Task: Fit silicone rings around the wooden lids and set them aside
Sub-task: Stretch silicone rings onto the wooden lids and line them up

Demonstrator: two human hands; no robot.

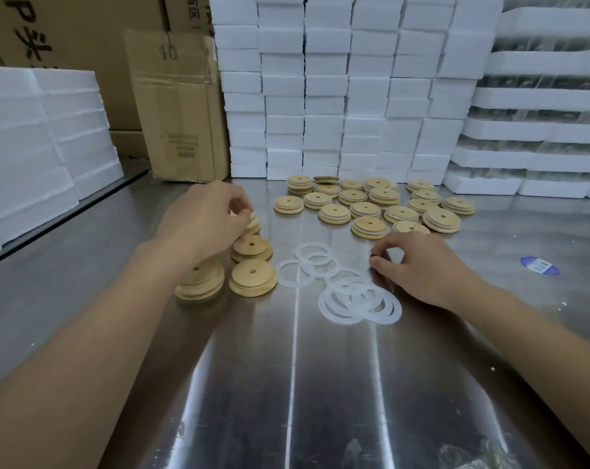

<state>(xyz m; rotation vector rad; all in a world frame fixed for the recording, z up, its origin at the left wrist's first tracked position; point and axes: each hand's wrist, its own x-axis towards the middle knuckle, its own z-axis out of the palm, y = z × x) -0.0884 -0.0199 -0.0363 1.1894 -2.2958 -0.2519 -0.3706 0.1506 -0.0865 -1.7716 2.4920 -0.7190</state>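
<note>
Short stacks of bare wooden lids (252, 281) stand on the steel table at centre left. My left hand (205, 220) reaches over the rear stack, its curled fingers pinching the top lid (254, 222), which is mostly hidden. Loose translucent silicone rings (358, 299) lie overlapping in the middle. My right hand (418, 265) rests on the table just right of the rings, fingers curled, fingertips touching the surface; I see nothing in it. Several lids fitted with rings (369, 226) are spread out behind.
White foam blocks (324, 96) are stacked along the back and at the left (33, 147). A cardboard box (182, 106) stands at the back left. A blue oval sticker (539, 265) lies on the steel table (287, 384) at the right.
</note>
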